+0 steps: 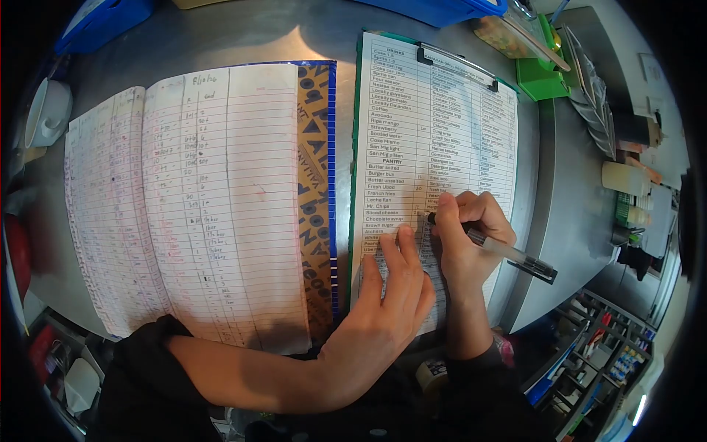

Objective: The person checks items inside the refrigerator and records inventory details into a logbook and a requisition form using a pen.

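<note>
My right hand [471, 239] grips a black pen [519, 259] with a clear barrel, its tip low over the printed form [394, 193]. That form lists drinks and pantry items in columns, with a few handwritten numbers beside some rows. A green clipboard [356, 125] bears it, with a dark clip [456, 65] at the top. Fingers stretched out, my left hand [390, 295] lies flat on the lower part of the form and covers some rows. An open ruled notebook [258, 169] with handwritten columns lies to the left, under my left forearm.
Everything rests on a metal table [276, 44]. A white cup [48, 112] stands at the far left. Blue containers [103, 22] line the back. A green holder [541, 77] is at the back right. Below the table's right edge are shelves [589, 361] with assorted items.
</note>
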The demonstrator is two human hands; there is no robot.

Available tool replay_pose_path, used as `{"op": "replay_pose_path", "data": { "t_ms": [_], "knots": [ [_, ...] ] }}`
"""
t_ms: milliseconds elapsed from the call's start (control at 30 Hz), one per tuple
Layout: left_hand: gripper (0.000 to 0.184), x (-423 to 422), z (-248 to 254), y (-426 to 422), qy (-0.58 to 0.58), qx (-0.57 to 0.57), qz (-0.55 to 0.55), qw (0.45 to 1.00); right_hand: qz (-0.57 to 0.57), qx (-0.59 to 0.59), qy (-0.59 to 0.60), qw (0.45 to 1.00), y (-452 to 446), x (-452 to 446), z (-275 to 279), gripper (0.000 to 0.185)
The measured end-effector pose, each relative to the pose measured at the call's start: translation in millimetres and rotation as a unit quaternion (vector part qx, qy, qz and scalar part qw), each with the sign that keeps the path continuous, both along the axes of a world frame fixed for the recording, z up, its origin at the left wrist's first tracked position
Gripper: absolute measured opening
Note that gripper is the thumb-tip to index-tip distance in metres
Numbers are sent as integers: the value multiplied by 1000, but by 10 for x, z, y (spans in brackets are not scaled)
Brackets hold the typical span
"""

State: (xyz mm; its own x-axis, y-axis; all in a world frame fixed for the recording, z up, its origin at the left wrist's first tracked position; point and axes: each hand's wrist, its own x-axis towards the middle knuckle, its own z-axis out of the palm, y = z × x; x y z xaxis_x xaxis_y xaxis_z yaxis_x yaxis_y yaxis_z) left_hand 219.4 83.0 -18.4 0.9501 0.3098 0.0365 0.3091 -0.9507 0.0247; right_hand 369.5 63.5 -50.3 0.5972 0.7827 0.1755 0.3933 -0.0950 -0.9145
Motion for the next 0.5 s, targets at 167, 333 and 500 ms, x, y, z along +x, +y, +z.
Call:
{"op": "replay_pose_path", "data": {
  "t_ms": [167, 333, 500],
  "knots": [
    [26, -19, 2, 28, -5, 13, -26, 1000, -2, 5, -9, 1000, 5, 5, -3, 27],
    [32, -25, 85, -46, 37, 21, -41, 998, -46, -15, 226, 973, 95, 102, 148, 31],
    [40, -79, 19, -254, 63, 129, -67, 987, 76, 4, 366, 928, 513, -67, 430, 25]
  ]
}}
